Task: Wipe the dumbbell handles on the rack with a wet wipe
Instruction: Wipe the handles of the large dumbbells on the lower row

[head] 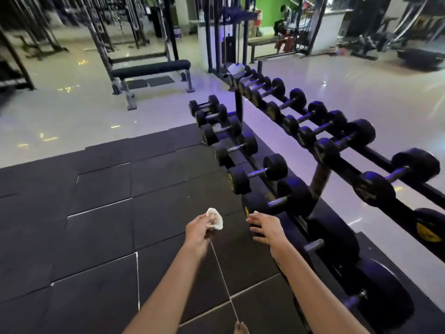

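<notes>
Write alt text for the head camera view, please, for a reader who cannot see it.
A person's left hand holds a crumpled white wet wipe over black floor mats, while the open right hand reaches toward a black dumbbell on the lower tier of a two-tier rack at right. A weight bench stands beyond.
</notes>
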